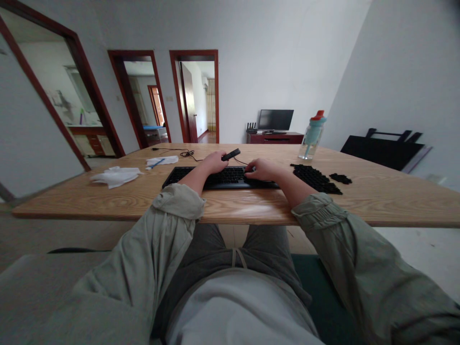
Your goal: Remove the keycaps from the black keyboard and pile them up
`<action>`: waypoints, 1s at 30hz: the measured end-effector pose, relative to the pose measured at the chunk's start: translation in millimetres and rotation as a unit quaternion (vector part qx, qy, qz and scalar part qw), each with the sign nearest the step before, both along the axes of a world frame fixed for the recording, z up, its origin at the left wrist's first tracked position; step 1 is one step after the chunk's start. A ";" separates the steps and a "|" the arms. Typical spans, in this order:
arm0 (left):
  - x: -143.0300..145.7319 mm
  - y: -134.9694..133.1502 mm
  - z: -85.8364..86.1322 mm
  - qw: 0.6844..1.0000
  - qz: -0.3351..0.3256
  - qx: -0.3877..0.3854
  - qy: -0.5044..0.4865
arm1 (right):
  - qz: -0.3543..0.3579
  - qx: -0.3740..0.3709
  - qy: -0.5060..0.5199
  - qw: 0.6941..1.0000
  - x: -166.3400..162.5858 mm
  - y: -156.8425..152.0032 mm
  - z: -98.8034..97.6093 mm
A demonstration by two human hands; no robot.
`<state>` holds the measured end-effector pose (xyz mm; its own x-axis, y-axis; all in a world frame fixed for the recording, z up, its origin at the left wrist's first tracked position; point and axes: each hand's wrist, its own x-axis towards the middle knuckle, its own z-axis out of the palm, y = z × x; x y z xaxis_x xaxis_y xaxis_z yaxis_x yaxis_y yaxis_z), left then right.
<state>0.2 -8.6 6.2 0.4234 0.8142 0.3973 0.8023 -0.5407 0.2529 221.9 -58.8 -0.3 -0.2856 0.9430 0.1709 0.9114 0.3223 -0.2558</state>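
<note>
A black keyboard (230,178) lies flat near the table's front edge, partly covered by both forearms. Above its left half, my left hand (214,162) is closed around a slim black handheld object (231,154) that points up to the right; its exact kind is unclear. My right hand (261,170) rests on the keyboard's right part, fingers bent and drawn together at the keys; whatever lies between them is hidden. To the right of the keyboard, many loose black keycaps (313,178) lie in a patch, with a smaller cluster (340,178) beside it.
White crumpled tissue (118,176) lies at left, near another tissue (168,160) with a thin blue stick (157,163) on it. A coiled black cable (187,153) sits behind the keyboard. A clear bottle with a red-and-blue lid (312,136) stands at the back right of the wooden table (244,206).
</note>
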 end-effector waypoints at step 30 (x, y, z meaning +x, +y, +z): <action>-2.2 8.0 -5.1 1.000 -0.011 -0.003 -0.013 | 0.006 0.114 0.098 0.989 16.3 -1.1 14.8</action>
